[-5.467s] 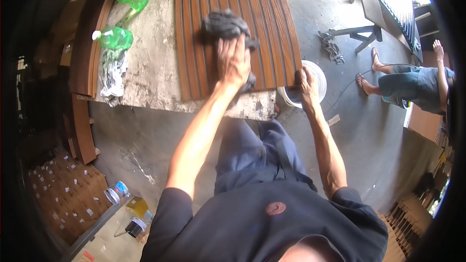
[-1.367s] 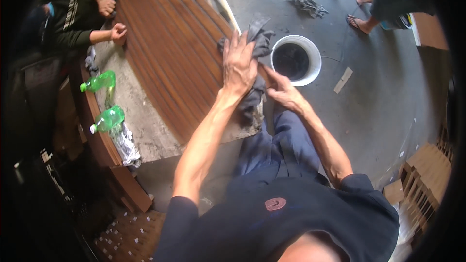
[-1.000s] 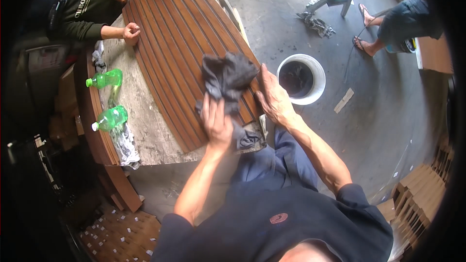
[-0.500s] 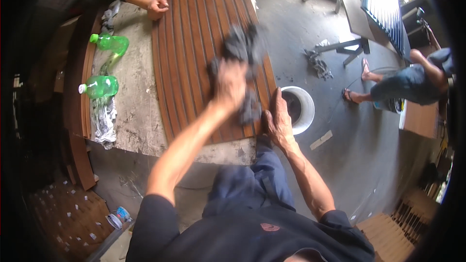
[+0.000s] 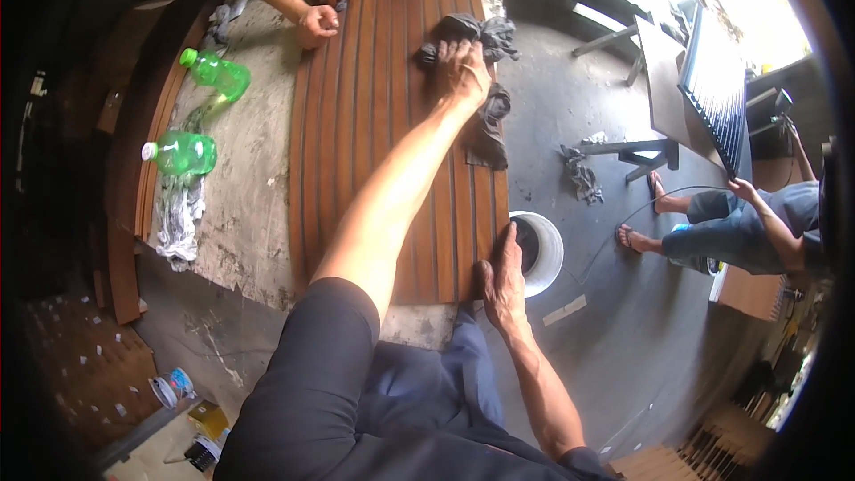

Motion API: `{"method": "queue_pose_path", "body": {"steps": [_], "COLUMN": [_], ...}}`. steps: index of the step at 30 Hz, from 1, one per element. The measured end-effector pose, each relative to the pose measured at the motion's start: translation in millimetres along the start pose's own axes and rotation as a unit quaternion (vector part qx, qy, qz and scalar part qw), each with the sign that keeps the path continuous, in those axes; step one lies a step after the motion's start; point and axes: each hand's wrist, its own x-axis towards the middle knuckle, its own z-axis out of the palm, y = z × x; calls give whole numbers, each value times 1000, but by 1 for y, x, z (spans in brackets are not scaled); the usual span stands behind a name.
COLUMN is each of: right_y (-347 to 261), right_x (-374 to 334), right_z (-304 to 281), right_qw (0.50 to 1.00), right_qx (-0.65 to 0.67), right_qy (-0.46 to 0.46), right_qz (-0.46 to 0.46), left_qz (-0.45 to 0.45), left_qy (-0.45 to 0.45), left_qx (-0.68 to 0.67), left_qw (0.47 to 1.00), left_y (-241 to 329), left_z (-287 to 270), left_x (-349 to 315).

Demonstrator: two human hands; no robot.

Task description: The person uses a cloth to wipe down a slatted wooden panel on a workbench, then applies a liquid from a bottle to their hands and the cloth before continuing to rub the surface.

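A brown wooden panel (image 5: 405, 214) with dark lengthwise grooves lies on the worn work surface in front of me. My left hand (image 5: 465, 71) reaches to its far right part and presses a bunched dark grey rag (image 5: 463, 28) onto it, fingers bent over the cloth. More grey cloth (image 5: 489, 129) trails along the panel's right edge, nearer to me. At the near right corner my right hand (image 5: 505, 283) holds the panel's edge, thumb at the top face and fingers stretched along the side. Just right of that hand stands a white bucket (image 5: 554, 258) with dark contents.
Across the panel, another person's hands (image 5: 328, 4) rest by its far left edge. Green bottles (image 5: 187, 153) lie on the left of the work surface (image 5: 240, 223). At right, a person in sandals (image 5: 739, 223) handles a dark slatted panel (image 5: 699, 80) on a stand.
My left hand has pushed the rag away from me toward the panel's far right edge. My right hand stays at the near corner. The person at right has reached toward the slatted panel.
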Motion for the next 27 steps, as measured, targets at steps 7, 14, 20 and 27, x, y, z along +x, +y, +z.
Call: {"method": "queue_pose_path", "body": {"steps": [7,14,20,27], "right_y": [22,14,13,35], "right_x": [-1,-3,3,3], "right_z": [-16,-12,-5,-17], "right_qw": [999,999,1000,1000], "right_qx": [-11,-4,-8,-8], "right_qy": [34,34,8,14], "right_qz": [17,-5,4,10], "left_qz": [76,-67,-37,-45], "left_qy": [-181,-193,-8,-127], "left_qx": [-133,-36,42,-77], "left_qw": [971,978,998,988], "left_y": [45,-8,-101,-42], "left_z": [-153,-255,-112,-199], "left_x": [-160,-230,-41,-157]}}
